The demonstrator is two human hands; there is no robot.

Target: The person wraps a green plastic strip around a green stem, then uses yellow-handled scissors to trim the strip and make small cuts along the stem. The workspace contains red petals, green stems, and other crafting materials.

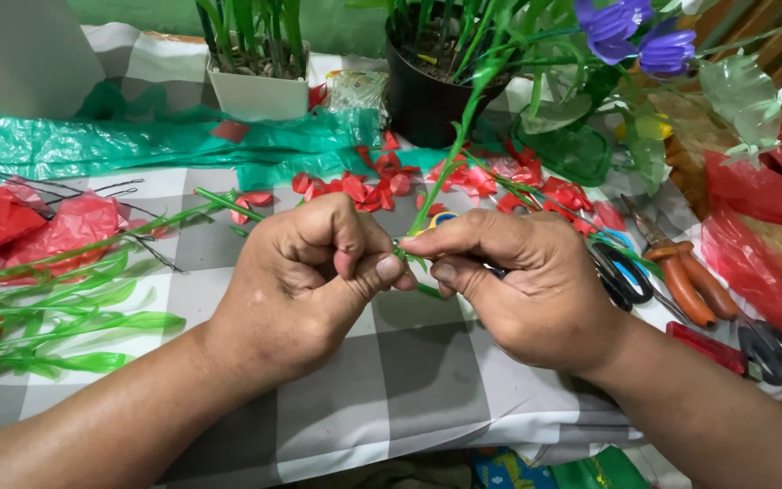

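Head view: table [427, 362] under a grey-and-white checked cloth carries the lot, hands working over its near middle. Along the far edge, a green plastic sheet [138, 145] lies crumpled, apparently stock material. Far edge centre: white square planter [260, 95] and black pot [423, 104], both holding upright green stems, probably standing finished pieces. Purple flowers [635, 36] sit at the far right corner. Left edge: bundle of green plastic leaves [56, 312] laid flat with red plastic scraps [65, 222], kept within reach. Red petal cutouts [373, 188] are scattered mid-table behind the hands. Right edge: orange-handled pliers [685, 276] and black-handled scissors [622, 272] parked beside the right hand.

Left hand [305, 281] clenched, thumb and forefinger pinching the green stem [450, 158] low down, near the table's middle. Right hand [522, 285] also closed, fingertips pinching the same stem, touching the left thumb. Stem rises up and away toward the black pot; grip looks like twisting or wrapping, can't confirm.
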